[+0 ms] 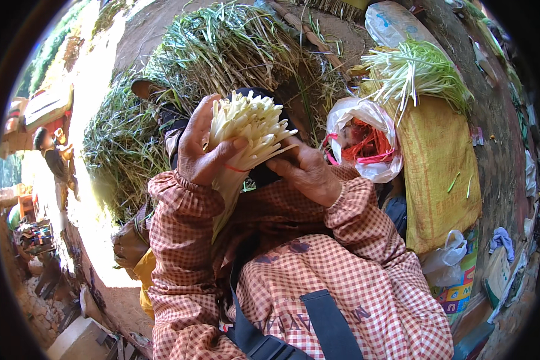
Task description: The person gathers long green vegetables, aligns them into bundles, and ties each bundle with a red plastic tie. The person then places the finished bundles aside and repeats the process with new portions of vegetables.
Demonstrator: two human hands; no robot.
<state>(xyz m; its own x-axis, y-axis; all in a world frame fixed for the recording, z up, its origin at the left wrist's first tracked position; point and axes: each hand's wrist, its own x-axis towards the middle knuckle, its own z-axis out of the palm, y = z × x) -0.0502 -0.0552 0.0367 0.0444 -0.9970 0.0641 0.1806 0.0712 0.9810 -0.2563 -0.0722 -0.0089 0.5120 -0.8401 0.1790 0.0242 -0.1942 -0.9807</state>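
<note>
A thick bundle of pale-stemmed greens (247, 121), its cut white ends upward, is held over my lap. My left hand (202, 148) wraps its left side, thumb laid across the front. At its right edge my right hand (308, 171) pinches the outer stalks, its fingers partly hidden behind them. A thin red tie (236, 168) runs around the stems below my left thumb. The lower leaves hang down between my checked sleeves. To the right, a white plastic bag (375, 171) stands with its mouth spread, holding red plastic strips (371, 141).
A heap of grassy, leafy stalks (225, 49) lies ahead and to the left. More loose pale greens (409, 74) rest on a yellow woven sack (441, 180) at right. A clear plastic bag (447, 256) lies nearer. A person (56, 157) is at far left.
</note>
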